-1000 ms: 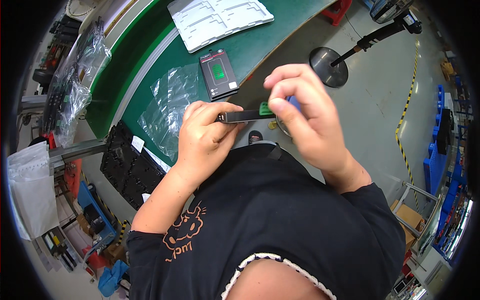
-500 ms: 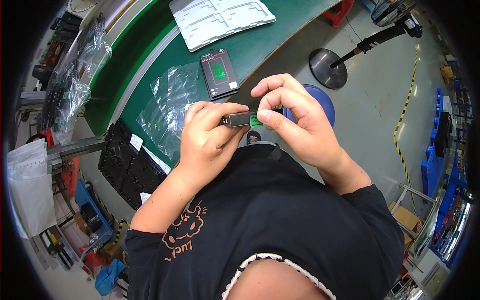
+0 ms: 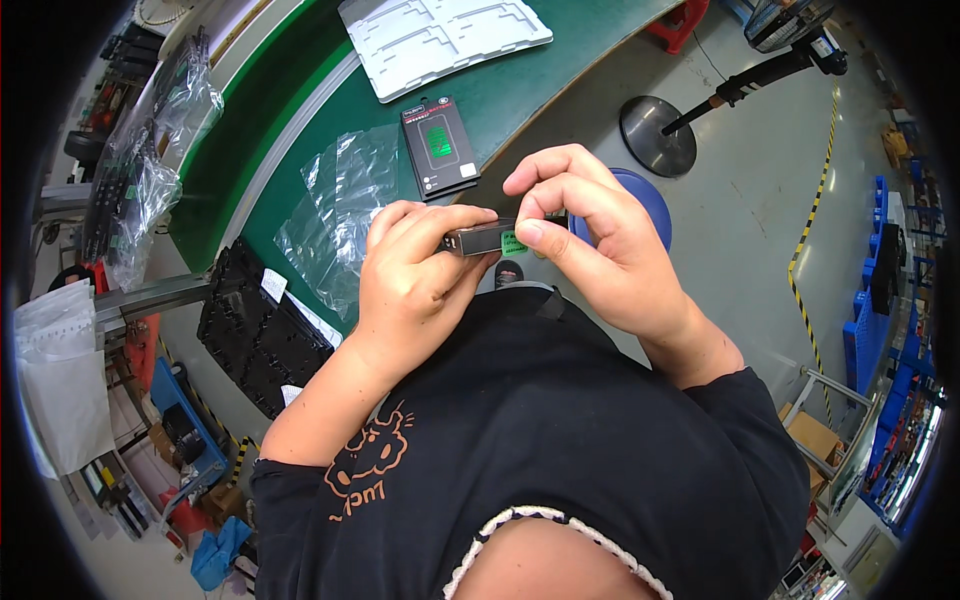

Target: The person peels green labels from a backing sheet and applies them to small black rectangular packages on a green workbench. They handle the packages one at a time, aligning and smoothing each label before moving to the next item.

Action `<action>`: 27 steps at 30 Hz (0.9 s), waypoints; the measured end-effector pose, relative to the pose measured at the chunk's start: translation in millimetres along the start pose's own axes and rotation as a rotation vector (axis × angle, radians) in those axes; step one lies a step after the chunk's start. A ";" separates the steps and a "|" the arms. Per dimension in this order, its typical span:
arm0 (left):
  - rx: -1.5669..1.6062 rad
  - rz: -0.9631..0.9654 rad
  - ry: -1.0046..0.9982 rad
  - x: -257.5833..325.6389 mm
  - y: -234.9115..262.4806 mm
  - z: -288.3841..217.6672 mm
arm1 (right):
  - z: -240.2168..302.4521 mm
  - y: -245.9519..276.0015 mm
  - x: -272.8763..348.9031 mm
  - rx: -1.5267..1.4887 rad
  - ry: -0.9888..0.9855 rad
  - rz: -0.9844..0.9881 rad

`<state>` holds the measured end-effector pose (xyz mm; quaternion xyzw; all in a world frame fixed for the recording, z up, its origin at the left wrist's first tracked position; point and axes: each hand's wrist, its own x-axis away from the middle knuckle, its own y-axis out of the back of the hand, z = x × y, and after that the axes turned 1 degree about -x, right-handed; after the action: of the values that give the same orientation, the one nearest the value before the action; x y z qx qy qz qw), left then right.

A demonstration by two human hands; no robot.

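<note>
My left hand is closed around a slim black box, held with a narrow edge facing up in front of my body. At the box's right end sits a small green sticker. The thumb and forefinger of my right hand pinch together at that sticker, with the other fingers curled above. Part of the box's right end is hidden behind these fingers. Beyond my hands, a flat black package with a green patch lies on the green table. Crumpled clear plastic bags lie left of it.
White moulded trays rest at the table's far side. Stacked black trays stand at the left. A blue round stool is behind my right hand, and a fan's round base stands on the floor beyond.
</note>
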<state>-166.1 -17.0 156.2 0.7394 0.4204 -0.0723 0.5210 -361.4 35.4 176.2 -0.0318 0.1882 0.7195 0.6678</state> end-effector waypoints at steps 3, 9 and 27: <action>-0.003 0.005 -0.002 -0.2 -0.4 1.2 | -0.2 1.5 -0.2 0.003 0.013 0.005; -0.009 0.006 -0.007 -1.1 -1.5 1.4 | 5.0 3.9 0.5 -0.054 -0.029 -0.014; -0.003 -0.007 -0.031 -2.0 -1.1 -0.9 | 0.5 1.4 1.3 0.012 0.008 -0.013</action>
<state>-168.5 -17.3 157.0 0.7359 0.4150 -0.0852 0.5281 -362.9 36.8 176.6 -0.0319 0.1949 0.7137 0.6720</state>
